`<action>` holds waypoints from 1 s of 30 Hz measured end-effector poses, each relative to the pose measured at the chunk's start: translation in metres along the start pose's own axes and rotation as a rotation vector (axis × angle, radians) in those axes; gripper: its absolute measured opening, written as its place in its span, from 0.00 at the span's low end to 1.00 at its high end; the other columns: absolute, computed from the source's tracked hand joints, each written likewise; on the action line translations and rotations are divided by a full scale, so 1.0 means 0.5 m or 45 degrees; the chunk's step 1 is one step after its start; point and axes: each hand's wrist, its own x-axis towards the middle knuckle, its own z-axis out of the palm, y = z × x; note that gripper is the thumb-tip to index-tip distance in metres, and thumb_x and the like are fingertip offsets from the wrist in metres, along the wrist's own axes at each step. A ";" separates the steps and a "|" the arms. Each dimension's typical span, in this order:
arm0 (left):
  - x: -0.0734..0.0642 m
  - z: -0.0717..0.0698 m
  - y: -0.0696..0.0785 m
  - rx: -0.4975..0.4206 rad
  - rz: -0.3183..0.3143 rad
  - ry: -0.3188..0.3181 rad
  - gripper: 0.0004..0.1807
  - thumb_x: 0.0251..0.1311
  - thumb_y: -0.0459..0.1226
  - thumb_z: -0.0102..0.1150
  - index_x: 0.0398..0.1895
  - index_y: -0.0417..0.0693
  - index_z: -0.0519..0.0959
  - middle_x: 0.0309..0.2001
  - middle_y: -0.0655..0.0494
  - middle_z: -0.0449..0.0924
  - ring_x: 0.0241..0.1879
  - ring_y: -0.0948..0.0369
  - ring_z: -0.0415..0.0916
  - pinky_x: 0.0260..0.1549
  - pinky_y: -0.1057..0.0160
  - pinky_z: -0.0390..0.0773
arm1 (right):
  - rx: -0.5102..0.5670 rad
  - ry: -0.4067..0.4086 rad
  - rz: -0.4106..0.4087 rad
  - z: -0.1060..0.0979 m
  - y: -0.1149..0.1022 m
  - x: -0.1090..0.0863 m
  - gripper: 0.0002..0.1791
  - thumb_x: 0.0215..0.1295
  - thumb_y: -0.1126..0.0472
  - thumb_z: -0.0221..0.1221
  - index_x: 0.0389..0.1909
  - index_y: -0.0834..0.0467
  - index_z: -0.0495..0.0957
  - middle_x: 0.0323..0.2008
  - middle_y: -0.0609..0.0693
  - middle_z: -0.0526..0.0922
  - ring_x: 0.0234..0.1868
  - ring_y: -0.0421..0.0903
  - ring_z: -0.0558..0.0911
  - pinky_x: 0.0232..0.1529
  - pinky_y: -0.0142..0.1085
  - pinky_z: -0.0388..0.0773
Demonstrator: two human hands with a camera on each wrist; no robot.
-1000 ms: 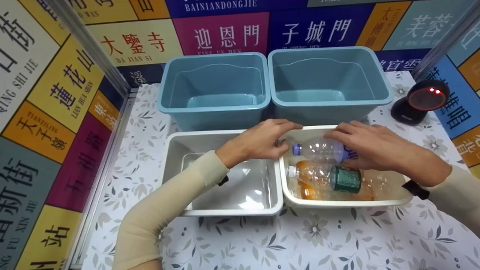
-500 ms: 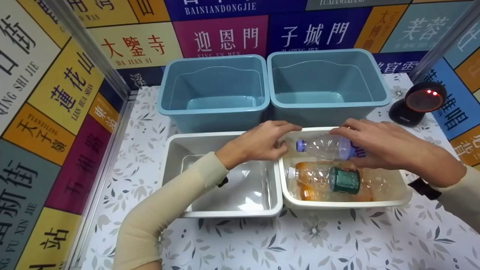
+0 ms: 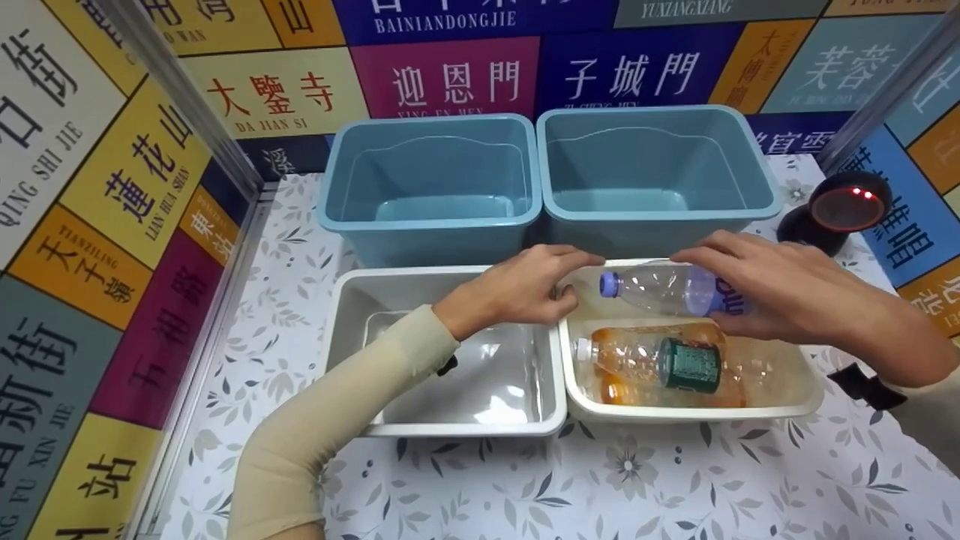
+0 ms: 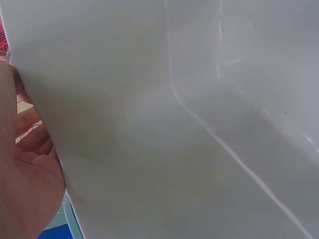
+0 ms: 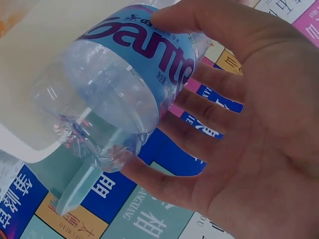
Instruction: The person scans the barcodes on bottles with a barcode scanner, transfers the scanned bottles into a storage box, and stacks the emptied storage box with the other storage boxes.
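A clear plastic bottle with a purple cap and a blue-and-purple label (image 3: 656, 289) lies on its side in the air over the far part of a cream-white rectangular plastic bin (image 3: 697, 410), its cap pointing left; whether any of it dips below the rim cannot be told. The person's right hand (image 3: 795, 292) grasps it around the label—in the right wrist view the thumb presses the printed side while the other fingers curve behind, towards the base.

In the same bin, nearer the person, a clear plastic bottle with a white cap and a dark green label (image 3: 690, 364) lies on its side, cap also to the left. Under it shows an orange-coloured bottle (image 3: 619, 391), partly hidden.

The left hand (image 3: 521, 281) is at the edge where this bin meets a grey-white rectangular plastic bin (image 3: 461, 430) beside it, on the left. Its index finger reaches out and the other fingers bend loosely—they look released, though the left wrist view shows them only in part, behind the bin wall.

Behind stand two blue-green rectangular plastic bins, the left one (image 3: 431, 223) just beside the right one (image 3: 660, 215). To their right is a black device with a round head and red lights (image 3: 851, 202). All stand on a white leaf-and-flower-patterned tabletop (image 3: 630, 480), with multicoloured lettered panels (image 3: 442, 82) behind.
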 end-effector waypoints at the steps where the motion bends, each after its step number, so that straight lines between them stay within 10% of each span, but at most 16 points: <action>1: 0.000 0.001 0.000 -0.002 0.001 -0.003 0.33 0.57 0.36 0.50 0.70 0.47 0.71 0.65 0.52 0.77 0.40 0.65 0.77 0.43 0.71 0.78 | -0.010 -0.004 0.016 -0.001 -0.001 0.000 0.46 0.48 0.48 0.75 0.71 0.43 0.68 0.61 0.48 0.75 0.47 0.47 0.80 0.31 0.35 0.74; 16: 0.002 0.000 -0.004 0.022 0.007 -0.010 0.32 0.58 0.38 0.51 0.70 0.48 0.71 0.63 0.53 0.78 0.49 0.63 0.77 0.51 0.68 0.78 | -0.062 0.260 0.040 -0.021 0.021 -0.007 0.49 0.42 0.52 0.75 0.71 0.45 0.68 0.60 0.54 0.76 0.47 0.56 0.80 0.31 0.51 0.80; 30: 0.002 0.002 -0.005 0.000 0.003 -0.014 0.32 0.58 0.38 0.50 0.70 0.48 0.71 0.64 0.54 0.78 0.52 0.62 0.77 0.53 0.67 0.77 | -0.029 0.303 0.289 -0.031 0.059 -0.031 0.51 0.44 0.51 0.76 0.73 0.48 0.66 0.62 0.63 0.72 0.54 0.64 0.73 0.45 0.64 0.77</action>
